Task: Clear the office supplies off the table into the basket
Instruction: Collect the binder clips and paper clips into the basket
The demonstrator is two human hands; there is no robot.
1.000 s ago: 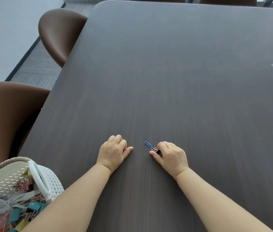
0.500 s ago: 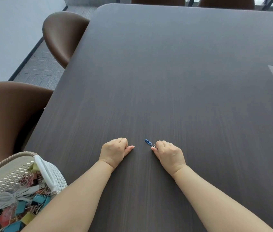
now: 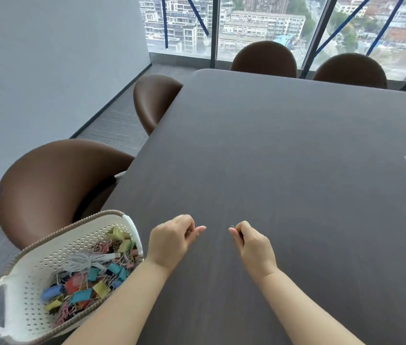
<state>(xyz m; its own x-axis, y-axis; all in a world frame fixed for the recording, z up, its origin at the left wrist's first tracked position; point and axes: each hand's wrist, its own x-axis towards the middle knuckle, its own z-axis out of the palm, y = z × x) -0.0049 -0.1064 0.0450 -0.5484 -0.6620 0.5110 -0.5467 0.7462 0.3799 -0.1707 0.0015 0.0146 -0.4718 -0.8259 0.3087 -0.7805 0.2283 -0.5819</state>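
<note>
office supplies noted: coloured binder clips (image 3: 80, 295) and a white cable (image 3: 85, 261) lie in the white perforated plastic basket (image 3: 22, 317) at the left edge of the dark wood-grain table (image 3: 271, 158). my left hand (image 3: 172, 242) is curled; i cannot tell whether it holds anything. my right hand (image 3: 253, 242) pinches a small silver paper clip (image 3: 232, 226).

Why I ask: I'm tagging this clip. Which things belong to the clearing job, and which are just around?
Job: basket; binder clips and white cable in it; table; small paper clip, pinched by the right hand; left hand.
Just around: brown chairs; window; wall.
</note>
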